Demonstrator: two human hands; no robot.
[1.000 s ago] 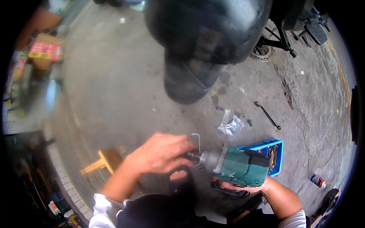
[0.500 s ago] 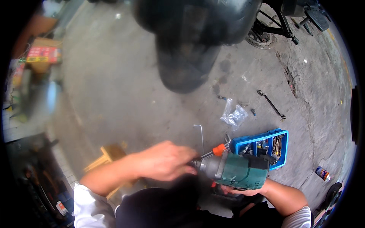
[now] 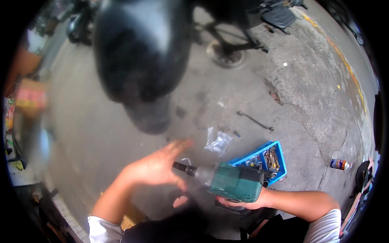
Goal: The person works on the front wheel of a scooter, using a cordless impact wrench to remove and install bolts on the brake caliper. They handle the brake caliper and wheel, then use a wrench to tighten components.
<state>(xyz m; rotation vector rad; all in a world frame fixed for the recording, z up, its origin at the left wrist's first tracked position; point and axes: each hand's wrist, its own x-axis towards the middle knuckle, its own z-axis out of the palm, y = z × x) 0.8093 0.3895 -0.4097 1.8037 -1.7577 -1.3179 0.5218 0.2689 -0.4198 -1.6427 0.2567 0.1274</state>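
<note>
My right hand (image 3: 257, 198) grips a green and black power driver (image 3: 231, 182) from below, its nose pointing left. A dark socket or extension (image 3: 184, 168) sticks out from the metal nose. Around that tip, without visibly closing on it, my left hand (image 3: 156, 166) has its thumb and fingers spread, slightly blurred. A pale bent rod, likely a hex key (image 3: 186, 159), lies just beyond the socket. Behind the driver sits a blue parts tray (image 3: 279, 158) with bits and sockets in its compartments, partly hidden by the tool.
A black vehicle body (image 3: 142, 48) with a brake disc (image 3: 223, 56) fills the top. On the cracked concrete lie a wrench (image 3: 255, 121), a plastic bag (image 3: 219, 141) and a spray can (image 3: 338, 164). A wooden stool (image 3: 129, 220) is behind my left arm; boxes (image 3: 30, 97) line the left.
My left fingers, earlier bunched at the driver's nose, have spread apart, exposing the dark socket. The driver has shifted left in view, and the vehicle appears further left as my head moved.
</note>
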